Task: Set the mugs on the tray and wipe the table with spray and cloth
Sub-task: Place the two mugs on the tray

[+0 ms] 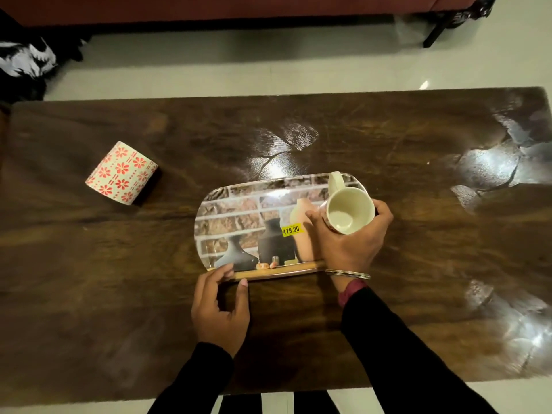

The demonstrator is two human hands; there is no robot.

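A printed oval tray [236,210] with a yellow price sticker lies in the middle of the dark wooden table [298,138]. My right hand [349,243] grips a cream mug [348,209] over the tray's right end, its mouth tilted up toward me and its handle pointing away. My left hand [219,309] rests at the tray's near edge, thumb and fingertips touching the rim. A second mug [122,172], white with red flower patterns, stands on the table at the far left, apart from the tray.
Pale tiled floor [268,64] runs beyond the table's far edge, with a red sofa base [209,10] behind it. Black-and-white fabric [27,61] lies at the far left. No spray bottle or cloth is in view.
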